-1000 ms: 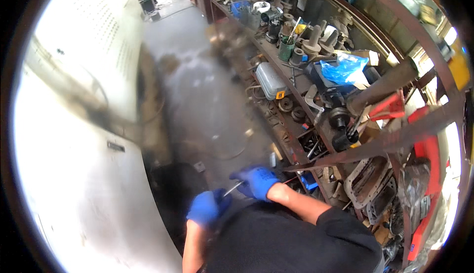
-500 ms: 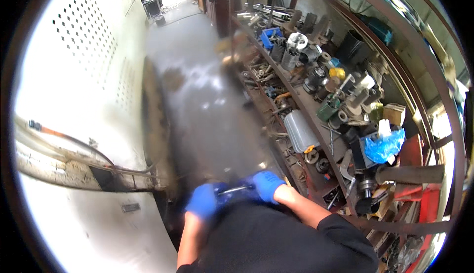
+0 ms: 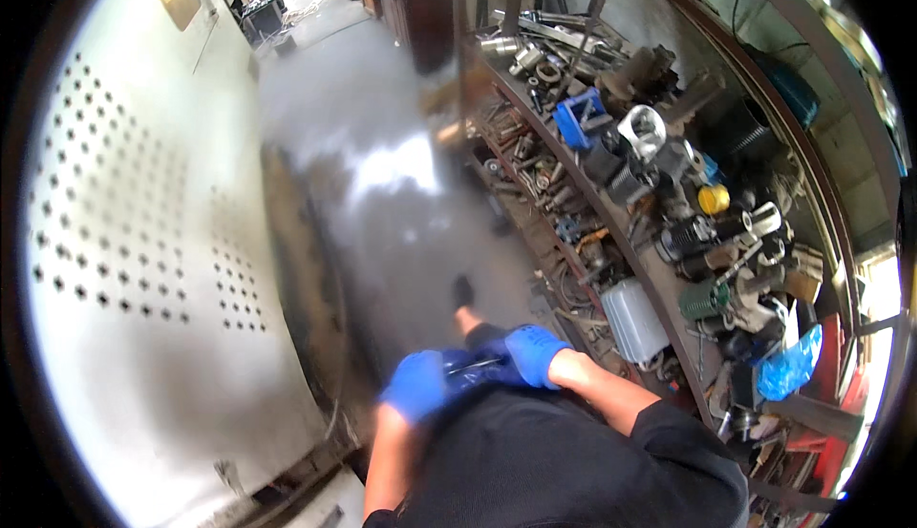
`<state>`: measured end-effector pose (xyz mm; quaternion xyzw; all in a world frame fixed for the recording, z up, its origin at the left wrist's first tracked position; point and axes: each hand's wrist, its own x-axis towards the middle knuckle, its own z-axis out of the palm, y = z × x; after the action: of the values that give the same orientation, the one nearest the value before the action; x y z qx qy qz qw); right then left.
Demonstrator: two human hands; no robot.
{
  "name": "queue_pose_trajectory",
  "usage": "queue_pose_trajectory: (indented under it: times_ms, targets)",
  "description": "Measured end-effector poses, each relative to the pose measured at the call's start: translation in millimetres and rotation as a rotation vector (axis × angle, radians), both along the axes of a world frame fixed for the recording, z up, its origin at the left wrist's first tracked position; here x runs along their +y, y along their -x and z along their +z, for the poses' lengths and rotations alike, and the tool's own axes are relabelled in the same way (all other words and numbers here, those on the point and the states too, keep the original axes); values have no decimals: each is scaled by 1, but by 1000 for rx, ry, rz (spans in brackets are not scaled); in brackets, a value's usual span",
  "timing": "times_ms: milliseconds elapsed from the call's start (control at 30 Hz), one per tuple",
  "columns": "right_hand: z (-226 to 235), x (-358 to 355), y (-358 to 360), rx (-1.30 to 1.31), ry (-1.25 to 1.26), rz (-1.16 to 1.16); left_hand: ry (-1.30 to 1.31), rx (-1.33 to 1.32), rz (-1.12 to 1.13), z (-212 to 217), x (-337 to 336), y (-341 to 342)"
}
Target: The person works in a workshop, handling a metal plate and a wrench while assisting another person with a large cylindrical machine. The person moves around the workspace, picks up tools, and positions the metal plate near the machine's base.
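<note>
Blue gloves cover both of my hands, held close together in front of my black shirt. My left hand (image 3: 418, 385) is closed, and slightly blurred by motion. At its right my right hand (image 3: 535, 354) is closed too. Between them spans a thin metal rod (image 3: 473, 367), a pale shiny streak against dark blue glossy material (image 3: 489, 375). The rod's ends are hidden in the gloves. Whether the dark blue material is held or worn, I cannot tell. Below it one leg with a dark shoe (image 3: 463, 290) shows over the floor.
On the right runs a metal shelf rack (image 3: 635, 246) loaded with machine parts, a blue bin (image 3: 580, 119), a grey case (image 3: 634, 321) and a blue plastic bag (image 3: 791, 364). A white perforated machine panel (image 3: 143, 242) stands at left. The grey floor (image 3: 382, 232) stretches ahead between them.
The view has moved forward along the aisle; panel and shelves have shifted. A leg and shoe have come into sight. My hands stay together at my front, with the rod still between them.
</note>
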<state>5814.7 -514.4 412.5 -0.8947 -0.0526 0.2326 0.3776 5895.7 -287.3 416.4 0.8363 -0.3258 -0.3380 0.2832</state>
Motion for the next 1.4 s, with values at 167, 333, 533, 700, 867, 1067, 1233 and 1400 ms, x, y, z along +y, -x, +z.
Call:
queue_pose_trajectory:
  times_ms: [167, 333, 533, 700, 867, 1067, 1233, 1400]
  targets:
    - [9, -70, -135, -175, 36, -183, -113, -165, 90, -5, 5, -137]
    - [32, -169, -289, -596, 244, -659, 57, -62, 239, 39, 0, -259]
    - [54, -273, -442, -490, 611, -1054, 397, 39, 455, -3, -26, -351]
    - [31, -374, -504, -298, 895, -1165, 367, 419, 479, -26, -48, -437]
    - [20, -421, -515, 30, 957, -968, 353, 265, 237, -31, -69, -558]
    - [5, -440, -508, 53, 1145, -947, 275, 362, 28, -4, -102, -675]
    - [17, -418, -518, 201, 929, -1198, 228, 416, -56, -3, -136, -724]
    - [10, -399, -502, 100, 985, -1352, 215, 505, -199, -18, -168, -752]
